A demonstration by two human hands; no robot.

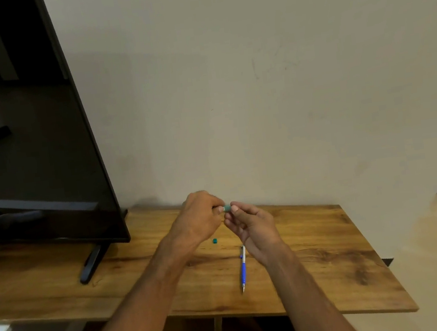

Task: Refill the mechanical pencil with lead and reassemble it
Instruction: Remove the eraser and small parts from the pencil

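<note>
Left hand (196, 217) and right hand (249, 224) pinching teal lead case (227, 207) between fingertips, likely extracting lead; pencil (243, 268) and teal cap (215, 240) lying parked on counter (333, 261).

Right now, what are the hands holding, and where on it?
A small teal lead container, pinched between both hands: left hand on its left end, right hand on its right end.
</note>
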